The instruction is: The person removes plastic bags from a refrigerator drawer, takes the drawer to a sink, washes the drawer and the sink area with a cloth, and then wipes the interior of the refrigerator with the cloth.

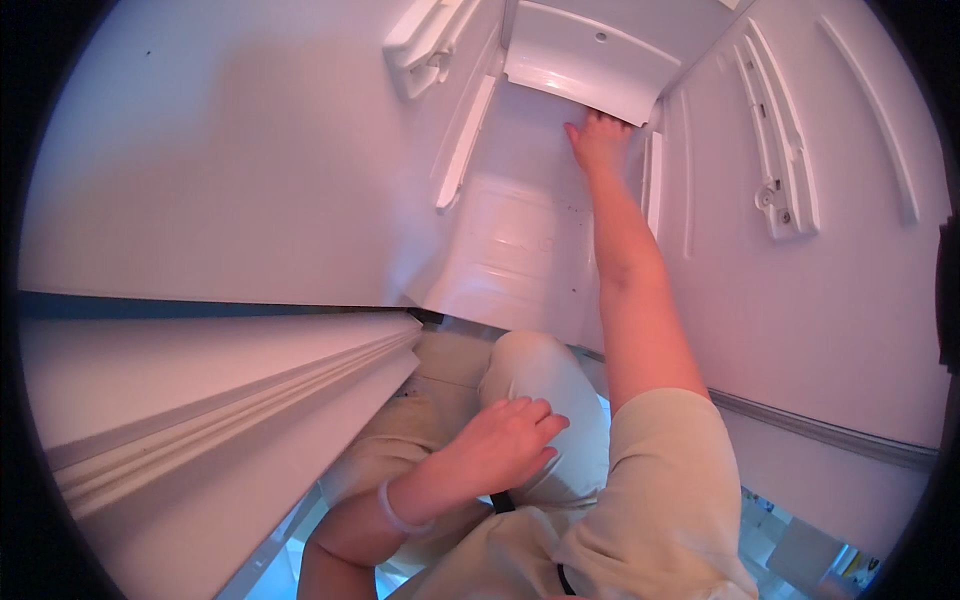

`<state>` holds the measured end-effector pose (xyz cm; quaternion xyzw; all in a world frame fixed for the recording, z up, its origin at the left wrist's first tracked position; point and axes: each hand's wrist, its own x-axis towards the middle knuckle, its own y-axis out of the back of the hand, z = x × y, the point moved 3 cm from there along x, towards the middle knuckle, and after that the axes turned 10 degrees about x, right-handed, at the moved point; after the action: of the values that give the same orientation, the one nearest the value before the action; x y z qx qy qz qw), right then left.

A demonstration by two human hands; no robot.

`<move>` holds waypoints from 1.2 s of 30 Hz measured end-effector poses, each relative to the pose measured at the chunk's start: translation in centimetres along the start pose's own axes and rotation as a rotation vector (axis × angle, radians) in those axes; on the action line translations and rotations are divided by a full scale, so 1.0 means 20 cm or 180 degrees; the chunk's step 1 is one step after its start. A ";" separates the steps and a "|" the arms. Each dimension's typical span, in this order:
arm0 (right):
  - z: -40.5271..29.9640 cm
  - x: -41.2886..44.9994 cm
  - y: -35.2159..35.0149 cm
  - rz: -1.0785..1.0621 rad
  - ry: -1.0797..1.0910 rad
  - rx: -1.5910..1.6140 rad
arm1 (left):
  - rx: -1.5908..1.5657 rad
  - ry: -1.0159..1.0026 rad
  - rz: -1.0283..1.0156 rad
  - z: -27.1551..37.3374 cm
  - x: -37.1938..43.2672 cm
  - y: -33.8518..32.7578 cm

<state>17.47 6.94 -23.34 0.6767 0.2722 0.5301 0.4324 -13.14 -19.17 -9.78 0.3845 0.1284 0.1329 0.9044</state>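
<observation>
My right hand [606, 142] reaches deep into a white refrigerator compartment, at the lower edge of a curved white plastic cover [592, 60]. Its thumb is spread to the side, and the fingertips are hidden beneath that edge. Whether they grip anything I cannot tell. Below the cover, a smooth back wall [517, 135] leads to a stepped moulded ledge [499, 232] with small dark specks. My left hand [510, 442] hovers or rests by my bent knee [532, 360], fingers loosely curled, thumb apart, nothing in it. A pale band [397, 510] circles the left wrist.
White shelf rails line the left wall [427, 52] and right wall [776, 135]; narrower rails [469, 142] sit deeper in. An open door with a ridged gasket [247, 405] stands at left. The compartment's front edge [817, 427] crosses at right. Beige floor tiles [450, 360] show below.
</observation>
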 end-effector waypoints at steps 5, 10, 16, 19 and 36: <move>0.15 0.04 0.00 0.0093 -0.0224 -0.0250 | -0.0046 -0.0185 0.0026 0.01 0.02 0.00; 0.01 0.02 0.07 0.0588 -0.0226 -0.0396 | -0.0092 -0.0148 -0.0101 0.03 0.01 -0.02; 0.06 -0.03 0.03 -0.0083 -0.0533 -0.0148 | 0.0003 -0.0206 -0.0040 0.04 0.00 0.01; 0.05 -0.11 0.04 -0.0148 -0.0494 0.0337 | 0.0022 -0.0191 0.0098 0.04 -0.02 0.02; -0.20 0.22 0.65 0.1970 -0.0328 0.3461 | 0.0051 -0.0088 0.0257 0.00 -0.02 0.05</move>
<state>13.88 5.60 -9.57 0.8720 0.2732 0.3831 -0.1345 -13.72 -18.58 -8.98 0.3984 0.1013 0.1630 0.8969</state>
